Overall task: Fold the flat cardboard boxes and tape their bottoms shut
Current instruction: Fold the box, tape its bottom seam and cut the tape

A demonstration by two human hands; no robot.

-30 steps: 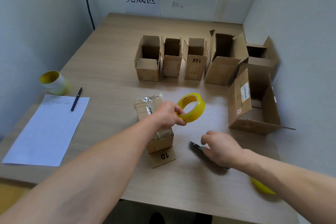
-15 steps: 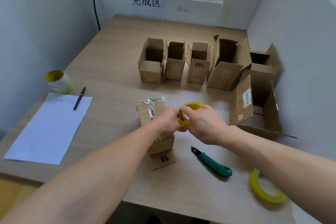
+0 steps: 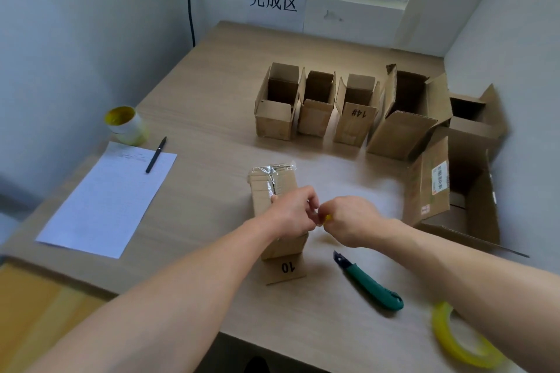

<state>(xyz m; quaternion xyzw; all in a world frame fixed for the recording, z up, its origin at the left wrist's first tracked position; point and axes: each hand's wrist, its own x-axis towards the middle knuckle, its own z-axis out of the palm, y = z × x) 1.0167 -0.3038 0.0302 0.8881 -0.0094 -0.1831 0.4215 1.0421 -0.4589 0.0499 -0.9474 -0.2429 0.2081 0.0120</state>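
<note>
Yellow tape barely shows between the left hand and right hand, both pinching it over the box; a knife lies just beside.

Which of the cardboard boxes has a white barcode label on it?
The large open box at the right edge of the table, nearest the right hand. Its side panel carries the white label; the upright boxes behind show none, and one has "14#" written on it.

Two bare forearms (no sleeves in view), left hand and right hand ungloved.
</note>
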